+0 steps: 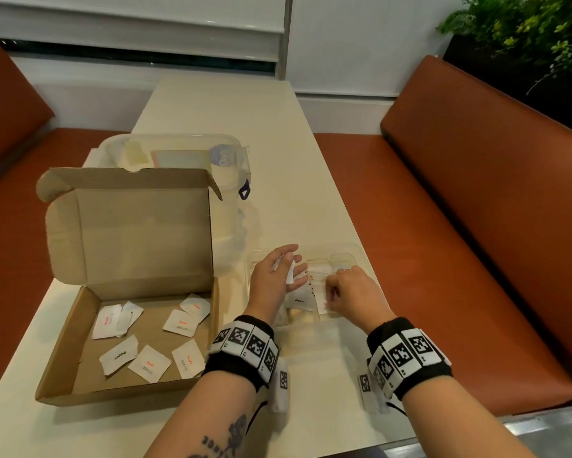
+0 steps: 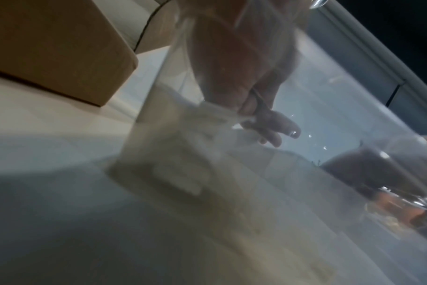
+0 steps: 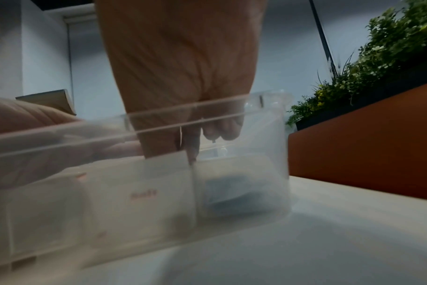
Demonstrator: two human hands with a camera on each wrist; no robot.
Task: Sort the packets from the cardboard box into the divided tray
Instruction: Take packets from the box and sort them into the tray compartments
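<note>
An open cardboard box (image 1: 152, 325) on the left holds several white packets (image 1: 149, 362), some printed "Salt" in red. To its right stands the clear divided tray (image 1: 344, 249), with packets upright in its compartments, a pepper packet (image 1: 299, 300) among them. My left hand (image 1: 291, 269) hovers over the tray's left side, thumb pinching white packets (image 1: 290, 276) against the fingers. My right hand (image 1: 332, 294) reaches into the middle compartment, fingers curled on a salt packet (image 1: 324, 304). Through the tray wall (image 3: 61, 138) the right wrist view shows its fingertips (image 3: 190, 152) at the packet tops (image 3: 144, 196).
A clear lidded container (image 1: 178, 150) stands behind the box on the pale table (image 1: 245, 127). Orange bench seats (image 1: 476, 226) run along both sides, with a plant (image 1: 525, 34) at the back right. The box's raised lid (image 1: 129, 226) stands left of the tray.
</note>
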